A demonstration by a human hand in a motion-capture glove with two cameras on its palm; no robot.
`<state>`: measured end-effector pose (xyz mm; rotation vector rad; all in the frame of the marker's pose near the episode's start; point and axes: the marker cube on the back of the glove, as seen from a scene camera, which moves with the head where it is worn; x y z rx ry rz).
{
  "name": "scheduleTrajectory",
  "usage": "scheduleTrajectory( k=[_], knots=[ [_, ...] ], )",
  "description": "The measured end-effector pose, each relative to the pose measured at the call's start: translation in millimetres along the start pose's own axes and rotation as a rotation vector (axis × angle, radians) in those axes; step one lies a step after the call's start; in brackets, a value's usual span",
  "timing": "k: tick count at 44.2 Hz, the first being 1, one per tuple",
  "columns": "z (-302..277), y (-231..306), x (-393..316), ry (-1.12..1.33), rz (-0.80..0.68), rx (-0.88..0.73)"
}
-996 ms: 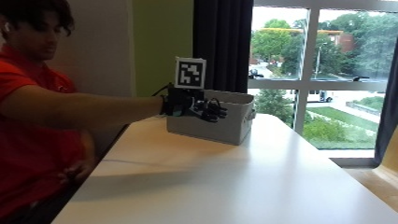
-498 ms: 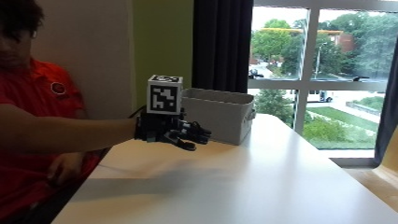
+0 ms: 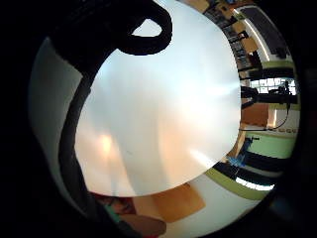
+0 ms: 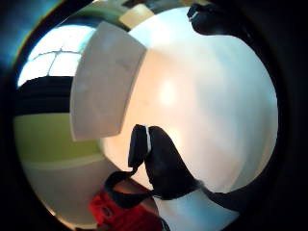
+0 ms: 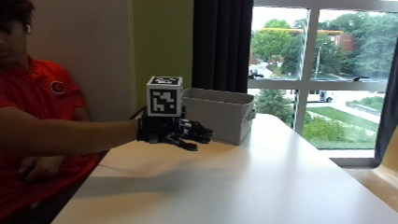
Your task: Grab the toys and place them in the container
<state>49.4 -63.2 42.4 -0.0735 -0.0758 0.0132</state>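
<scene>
My gloved right hand (image 5: 176, 132) hovers just above the white table (image 5: 249, 186), in front of the grey fabric container (image 5: 219, 115) and a little to its left. Its fingers hang loosely curled and nothing is between them. The thumb side palm view shows the container's wall (image 4: 103, 91) close by, the bare tabletop (image 4: 207, 96) and a gloved finger (image 4: 161, 166). Under the palm, the little finger side view shows only tabletop (image 3: 158, 114). No toy shows in any view, and the container's inside is hidden.
The container stands at the table's far left, near a green wall and a dark curtain (image 5: 221, 44). A large window (image 5: 323, 74) is behind. The person's red-sleeved body (image 5: 37, 121) is at the left, with the bare hand (image 5: 37, 168) low beside the table.
The gloved hand has drawn back from the container's rim toward the person and dropped lower, closer to the tabletop. The container has not moved.
</scene>
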Motion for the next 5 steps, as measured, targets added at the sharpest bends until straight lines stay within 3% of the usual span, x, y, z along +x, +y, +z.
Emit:
scheduleTrajectory(
  k=[5],
  knots=[
    [-3.7, 0.9, 0.1, 0.000, -0.003, 0.021]
  ],
)
